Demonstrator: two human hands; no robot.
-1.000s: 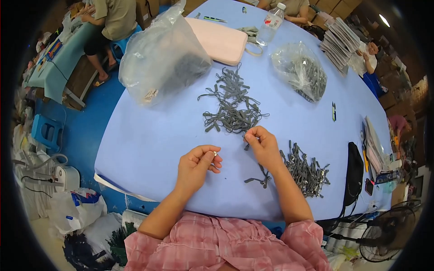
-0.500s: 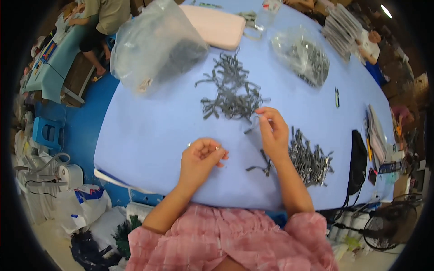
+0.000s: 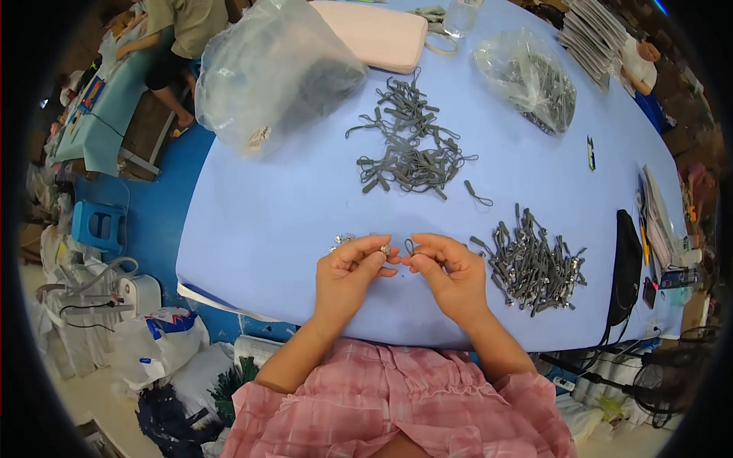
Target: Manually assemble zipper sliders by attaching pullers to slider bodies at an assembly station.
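Left hand (image 3: 345,269) pinches metal piece (image 3: 385,249); right hand (image 3: 453,279) pinches cord loop (image 3: 410,246) just beside it, seemingly unjoined. Metal-bearing pile (image 3: 537,264), right on table (image 3: 263,217): likely done. Plain cord pile (image 3: 416,162), farther out: likely remaining.

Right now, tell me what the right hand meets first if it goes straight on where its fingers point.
Likely the left hand, which pinches a small silver metal piece; exact depth is unclear.
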